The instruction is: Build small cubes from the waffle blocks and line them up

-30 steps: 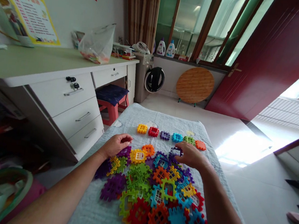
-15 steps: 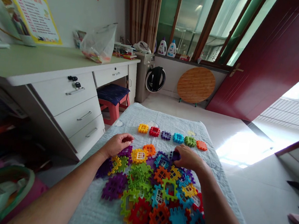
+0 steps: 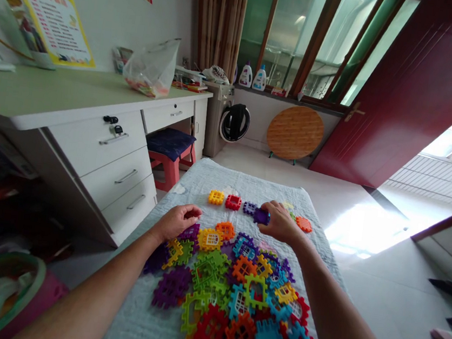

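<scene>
Between the fingers of my right hand (image 3: pixel 280 222) is a purple building block (image 3: pixel 262 216), held by the row of blocks. It is close beside a dark violet block (image 3: pixel 250 208) in that row; whether they touch I cannot tell. A red block (image 3: pixel 233 202) and a yellow block (image 3: pixel 216 197) stand further left, an orange block (image 3: pixel 303 224) at the right end. My right hand hides much of the blue and green blocks. My left hand (image 3: pixel 180 221), loosely closed on nothing visible, rests by a purple piece (image 3: pixel 189 232) at the pile's left edge.
A pile of colourful notched blocks, with green pieces (image 3: pixel 211 268) and a large red one (image 3: pixel 211 328), spreads over a pale blue cloth (image 3: pixel 136 311). A desk (image 3: pixel 71 95) with drawers and a stool (image 3: pixel 171 144) stand left. A pink bin (image 3: pixel 48 296) is at lower left.
My right hand has moved forward and slightly left from the pile's far edge to the row, carrying the purple block. My left hand stays in nearly the same place.
</scene>
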A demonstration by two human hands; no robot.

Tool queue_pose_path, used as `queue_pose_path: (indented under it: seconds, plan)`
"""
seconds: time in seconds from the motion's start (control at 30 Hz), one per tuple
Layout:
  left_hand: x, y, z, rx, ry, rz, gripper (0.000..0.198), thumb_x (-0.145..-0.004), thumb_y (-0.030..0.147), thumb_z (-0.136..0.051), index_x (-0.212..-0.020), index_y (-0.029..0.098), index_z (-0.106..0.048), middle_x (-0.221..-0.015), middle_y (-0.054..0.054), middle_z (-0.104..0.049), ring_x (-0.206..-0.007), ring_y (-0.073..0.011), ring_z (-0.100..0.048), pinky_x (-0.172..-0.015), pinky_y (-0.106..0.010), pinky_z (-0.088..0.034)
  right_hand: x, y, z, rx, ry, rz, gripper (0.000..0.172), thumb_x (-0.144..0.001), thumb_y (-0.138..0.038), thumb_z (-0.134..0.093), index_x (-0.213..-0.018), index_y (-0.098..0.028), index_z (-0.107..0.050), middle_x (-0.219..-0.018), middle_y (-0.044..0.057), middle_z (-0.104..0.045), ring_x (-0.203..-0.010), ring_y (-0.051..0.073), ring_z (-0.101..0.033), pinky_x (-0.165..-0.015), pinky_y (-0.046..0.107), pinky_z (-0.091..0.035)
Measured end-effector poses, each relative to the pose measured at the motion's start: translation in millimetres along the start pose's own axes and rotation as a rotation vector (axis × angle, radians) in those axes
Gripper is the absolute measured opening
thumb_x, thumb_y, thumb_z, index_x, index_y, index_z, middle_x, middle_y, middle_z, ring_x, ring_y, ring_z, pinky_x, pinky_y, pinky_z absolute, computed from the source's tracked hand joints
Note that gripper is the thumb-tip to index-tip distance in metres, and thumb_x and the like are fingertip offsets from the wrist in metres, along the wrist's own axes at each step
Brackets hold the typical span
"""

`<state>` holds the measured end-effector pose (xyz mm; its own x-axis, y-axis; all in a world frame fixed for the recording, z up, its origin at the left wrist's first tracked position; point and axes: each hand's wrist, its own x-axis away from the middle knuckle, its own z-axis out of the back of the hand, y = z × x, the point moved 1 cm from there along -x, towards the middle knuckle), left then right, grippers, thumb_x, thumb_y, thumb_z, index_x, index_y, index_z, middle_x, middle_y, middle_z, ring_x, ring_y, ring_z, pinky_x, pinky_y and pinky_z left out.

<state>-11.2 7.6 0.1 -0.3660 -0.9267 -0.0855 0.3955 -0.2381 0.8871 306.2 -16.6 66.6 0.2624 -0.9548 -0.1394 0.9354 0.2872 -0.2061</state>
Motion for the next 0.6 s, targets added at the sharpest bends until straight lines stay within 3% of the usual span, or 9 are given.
queue_pose_path:
  seconds: [0.13, 0.27, 0.6]
  plan:
    - [0, 0, 0.9, 0.001, -0.011, -0.002, 0.028, -0.075, 0.035, -0.057, -0.095, 0.016, -0.063, -0.092, -0.006, -0.070, -0.088, -0.0214, -0.065, -0.083, -0.034, -0.050, -33, -2, -5, 0.097, -0.017, -0.035, 0.043, -0.064, -0.034, -0.063, -0.103, -0.017, -0.058, -0.101, 0.010, -0.055, -0.095, 0.026, -0.045, -0.081, 0.036, -0.033]
    - [1, -1, 1.2, 0.007, -0.010, 0.003, 0.028, -0.075, 0.034, -0.057, -0.095, 0.016, -0.063, -0.092, -0.006, -0.070, -0.088, -0.0210, -0.065, -0.083, -0.033, -0.050, -58, -5, -13, 0.173, -0.123, -0.081, 0.043, -0.065, -0.040, -0.062, -0.103, -0.019, -0.059, -0.104, 0.010, -0.056, -0.098, 0.028, -0.044, -0.080, 0.036, -0.031]
    - [0, 0, 0.8, 0.007, -0.007, 0.004, 0.025, -0.076, 0.032, -0.057, -0.095, 0.017, -0.063, -0.091, -0.006, -0.070, -0.087, -0.0202, -0.065, -0.082, -0.033, -0.050, -70, -3, -29, 0.219, -0.222, -0.117, 0.040, -0.065, -0.038, -0.063, -0.100, -0.018, -0.063, -0.103, 0.013, -0.058, -0.099, 0.031, -0.045, -0.079, 0.038, -0.031]
